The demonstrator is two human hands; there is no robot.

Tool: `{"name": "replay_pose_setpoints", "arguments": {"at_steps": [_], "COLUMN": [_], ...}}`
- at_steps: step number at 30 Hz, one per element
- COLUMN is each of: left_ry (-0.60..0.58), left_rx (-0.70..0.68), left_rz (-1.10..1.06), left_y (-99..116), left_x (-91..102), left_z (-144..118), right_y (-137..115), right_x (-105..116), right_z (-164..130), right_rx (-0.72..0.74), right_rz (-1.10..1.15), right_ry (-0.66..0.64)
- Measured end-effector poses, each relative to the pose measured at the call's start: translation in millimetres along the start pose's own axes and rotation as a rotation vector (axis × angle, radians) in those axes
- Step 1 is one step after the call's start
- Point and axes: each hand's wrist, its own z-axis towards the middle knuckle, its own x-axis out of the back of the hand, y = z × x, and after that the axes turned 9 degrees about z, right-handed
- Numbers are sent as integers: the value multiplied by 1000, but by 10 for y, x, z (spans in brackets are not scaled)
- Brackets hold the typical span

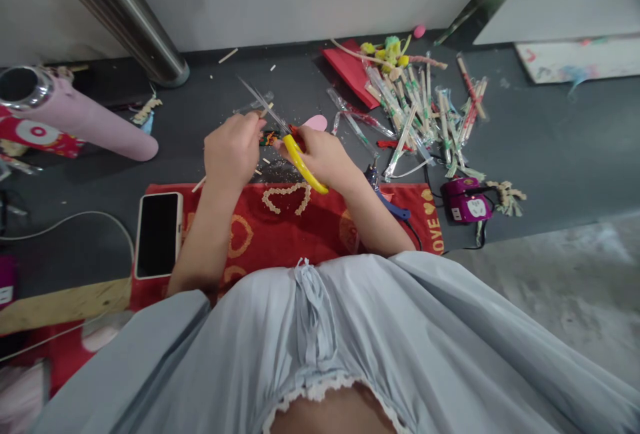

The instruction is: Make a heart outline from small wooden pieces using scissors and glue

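Note:
My right hand (324, 155) is closed round the yellow-handled scissors (305, 167), whose blades point up and to the left. My left hand (233, 147) is pinched at the fingertips on a small pale stick (266, 111), close beside the blades. Between the two hands, a dark patterned piece (269, 138) shows in part; which hand touches it I cannot tell. A pink rounded piece (316, 123) lies just beyond my right hand. Nearer to me, a curved strip of pale beads or braid (286, 191) rests on the red towel (295, 234).
Several wrapped sticks (410, 104) lie heaped at the right by a red packet (350, 73). A blue glue gun (395, 207) and a purple box (465, 201) with cords are near my right arm. On the left are a phone (159, 234) and a pink bottle (95, 117).

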Motion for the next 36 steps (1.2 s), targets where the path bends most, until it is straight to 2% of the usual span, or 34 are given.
{"name": "replay_pose_setpoints", "arguments": {"at_steps": [3,9,13,17,23,27,36], "left_ry": [-27,56,39,16,-28,2,-21], "left_rx": [-9,-47,-56,-81,-26,-15,-14], "left_rz": [41,8,-106,-81,-162,-184,-217], "left_y": [-39,-36,23,90,72,50,46], "left_x": [-32,-57,-4,86,116,107,102], "left_z": [-8,7,24,35,42,36,34], "right_y": [20,74,125,161,88,42,51], "right_x": [3,5,29,57,54,30,21], "right_z": [-6,-5,-14,-29,-26,-10,-8], "right_rx": [30,109,169,213,140,84,67], "right_rz": [8,-5,-4,-6,-29,-38,-43], "right_ry": [-4,17,37,31,33,40,43]}}
